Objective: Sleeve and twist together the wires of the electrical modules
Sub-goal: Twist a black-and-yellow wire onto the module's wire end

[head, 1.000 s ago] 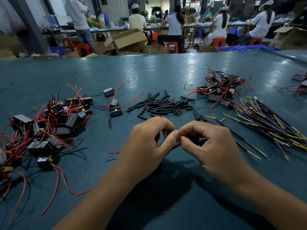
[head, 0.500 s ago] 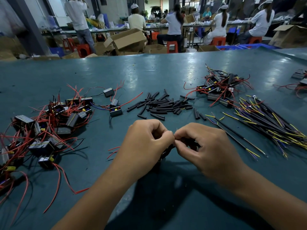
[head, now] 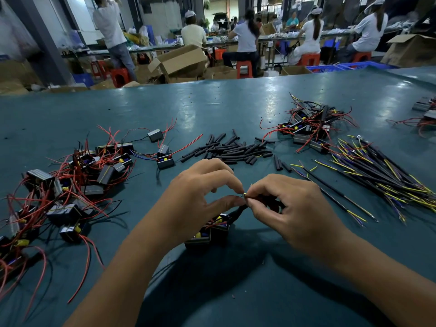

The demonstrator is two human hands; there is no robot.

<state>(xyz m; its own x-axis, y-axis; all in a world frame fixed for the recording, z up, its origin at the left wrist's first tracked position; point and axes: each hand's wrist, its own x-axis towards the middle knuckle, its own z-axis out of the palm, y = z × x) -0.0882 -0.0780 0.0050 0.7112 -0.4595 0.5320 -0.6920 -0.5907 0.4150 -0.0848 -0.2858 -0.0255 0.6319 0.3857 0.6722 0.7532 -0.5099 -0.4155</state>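
Observation:
My left hand [head: 200, 197] and my right hand [head: 290, 208] meet at the fingertips over the green table [head: 236, 107]. Both pinch thin wire ends [head: 245, 194], where a bit of yellow insulation and bare strands show. Two small black modules [head: 207, 232] with yellow parts lie on the table under my hands, joined to those wires by a black sleeved lead. A heap of black sleeve tubes [head: 233, 149] lies just beyond my hands.
A pile of modules with red wires [head: 66, 192] fills the left side. Another module pile [head: 306, 131] sits far right, with a bundle of yellow and blue sleeved wires [head: 382, 175] in front of it. People work at benches behind the table.
My hands have lifted a little and parted slightly. The two modules below them and the yellow wire end between the fingertips now show.

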